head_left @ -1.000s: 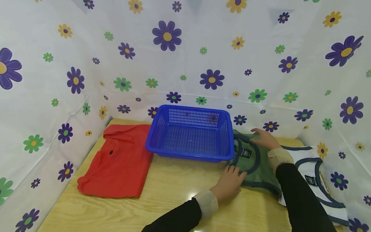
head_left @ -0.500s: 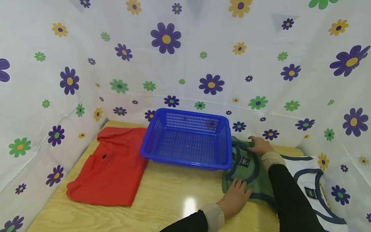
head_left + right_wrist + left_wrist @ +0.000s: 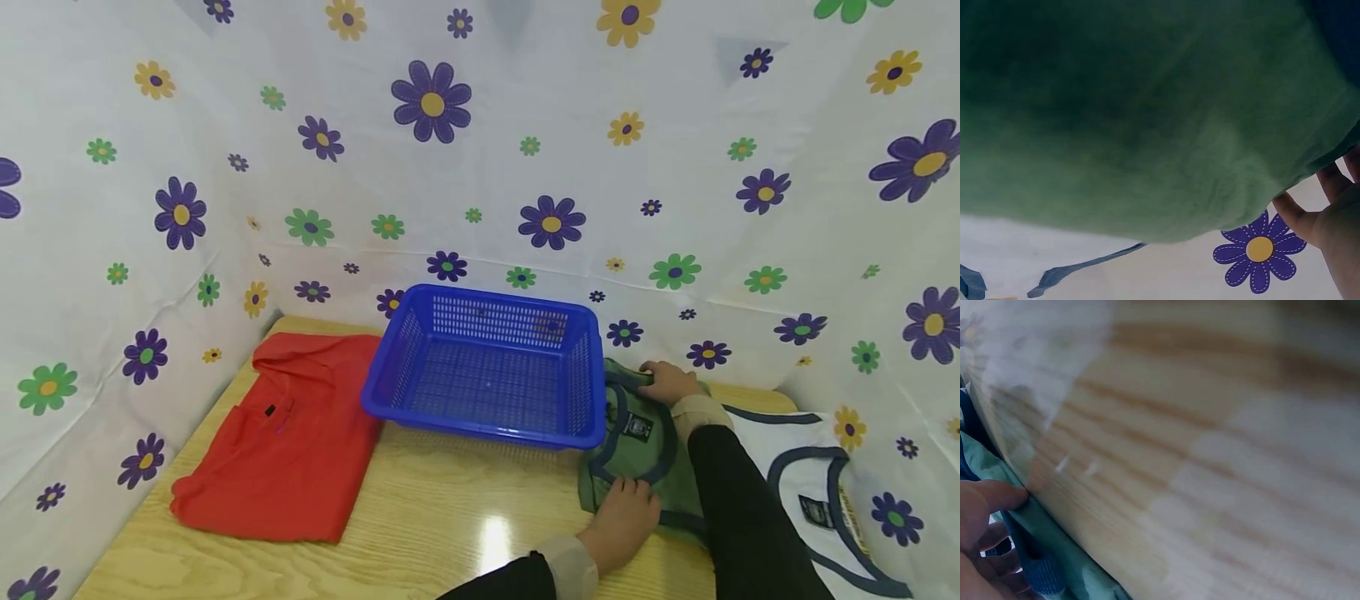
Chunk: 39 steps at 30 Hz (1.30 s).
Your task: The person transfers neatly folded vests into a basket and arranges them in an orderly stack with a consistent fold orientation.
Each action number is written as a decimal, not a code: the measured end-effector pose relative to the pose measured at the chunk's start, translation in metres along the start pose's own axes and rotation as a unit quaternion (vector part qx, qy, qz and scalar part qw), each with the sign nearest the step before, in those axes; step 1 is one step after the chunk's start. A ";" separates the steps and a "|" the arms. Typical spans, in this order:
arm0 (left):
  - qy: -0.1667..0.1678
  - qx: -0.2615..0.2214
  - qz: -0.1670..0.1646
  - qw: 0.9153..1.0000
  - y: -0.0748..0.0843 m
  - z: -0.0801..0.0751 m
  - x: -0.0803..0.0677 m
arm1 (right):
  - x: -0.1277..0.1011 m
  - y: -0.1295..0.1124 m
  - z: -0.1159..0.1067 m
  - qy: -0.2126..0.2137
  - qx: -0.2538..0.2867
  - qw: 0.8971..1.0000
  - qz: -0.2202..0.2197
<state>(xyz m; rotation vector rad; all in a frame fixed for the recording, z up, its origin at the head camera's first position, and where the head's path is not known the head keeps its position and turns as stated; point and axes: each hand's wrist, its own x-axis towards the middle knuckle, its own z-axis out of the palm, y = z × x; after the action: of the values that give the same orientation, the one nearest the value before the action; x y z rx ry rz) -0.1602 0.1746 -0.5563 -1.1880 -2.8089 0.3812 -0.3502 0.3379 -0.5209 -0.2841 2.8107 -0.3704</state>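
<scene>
A folded green tank top [image 3: 678, 479] with navy trim lies on the right of the wooden table, against the blue basket's side. My left hand [image 3: 624, 521] pinches its near edge; in the left wrist view, the thumb and curled fingers of that hand [image 3: 988, 531] have cloth between them. At the far edge, my right hand [image 3: 671, 385] grips the cloth with bent fingers. In the right wrist view, green fabric fills much of the picture, and the hand [image 3: 1341, 215] holds its edge, with some fingers partly hidden.
An empty blue plastic basket [image 3: 483, 435] stands at the table's back middle. Left of it lies a folded red shirt [image 3: 288, 467]. A white tank top [image 3: 780, 433] with navy trim lies to the right, partly behind my right sleeve. Flowered cloth [image 3: 480, 167] walls the back and sides.
My left hand has shifted right along the green tank top's near edge. The right hand has drawn slightly left, its fingers closing on the far edge. The head view has tilted a little.
</scene>
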 end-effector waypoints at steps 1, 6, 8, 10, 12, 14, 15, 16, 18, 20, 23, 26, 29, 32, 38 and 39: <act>-0.001 0.002 0.000 1.000 0.001 0.000 0.000 | 0.000 0.000 0.000 -0.002 -0.003 1.000 0.005; 0.022 -0.029 -0.005 0.999 -0.001 -0.001 0.000 | 0.004 0.000 0.001 -0.009 0.000 1.000 0.023; 0.041 -0.050 -0.010 0.998 -0.004 -0.002 -0.002 | 0.005 0.001 0.000 -0.005 0.006 1.000 0.029; 0.061 -0.069 -0.012 0.996 -0.006 -0.003 -0.003 | 0.006 0.002 0.000 0.001 0.011 0.999 0.034; 0.074 -0.083 -0.014 0.994 -0.009 -0.002 -0.006 | 0.005 0.001 -0.001 0.008 0.011 0.999 0.036; 0.081 -0.089 -0.014 0.993 -0.012 -0.001 -0.008 | 0.004 0.000 -0.002 0.014 0.012 0.999 0.034; 0.080 -0.093 -0.013 0.992 -0.014 -0.001 -0.010 | 0.002 -0.001 -0.003 0.015 0.013 0.999 0.033; 0.076 -0.095 -0.013 0.992 -0.016 -0.001 -0.011 | 0.001 -0.003 -0.004 0.016 0.012 0.999 0.031; 0.068 -0.102 -0.005 0.992 -0.020 0.001 -0.015 | -0.004 -0.006 -0.006 0.018 0.009 0.999 0.029; 0.056 -0.120 0.005 0.991 -0.027 0.002 -0.019 | -0.011 -0.008 -0.008 0.014 0.001 1.000 0.026; 0.049 -0.143 0.029 0.988 -0.038 0.006 -0.028 | -0.024 -0.009 -0.011 0.006 -0.014 1.000 0.020; 0.046 -0.159 0.062 0.984 -0.050 0.010 -0.037 | -0.036 -0.006 -0.011 -0.004 -0.021 1.000 0.021; 0.044 -0.160 0.093 0.982 -0.060 0.012 -0.045 | -0.048 -0.004 -0.010 -0.013 -0.016 0.999 0.033; 0.050 -0.157 0.114 0.980 -0.067 0.014 -0.050 | -0.060 -0.007 -0.011 -0.025 -0.015 0.998 0.049; 0.028 -0.173 0.123 0.977 -0.079 0.013 -0.062 | -0.080 -0.013 -0.012 -0.055 -0.005 0.996 0.072; 0.023 -0.177 0.120 0.977 -0.080 0.013 -0.063 | -0.082 -0.013 -0.012 -0.060 -0.003 0.995 0.075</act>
<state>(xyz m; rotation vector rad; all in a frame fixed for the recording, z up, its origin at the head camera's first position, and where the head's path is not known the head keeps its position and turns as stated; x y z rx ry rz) -0.1739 0.0728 -0.5466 -1.5861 -2.7754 -0.1439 -0.2748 0.3467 -0.4850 -0.0910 2.6932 -0.3008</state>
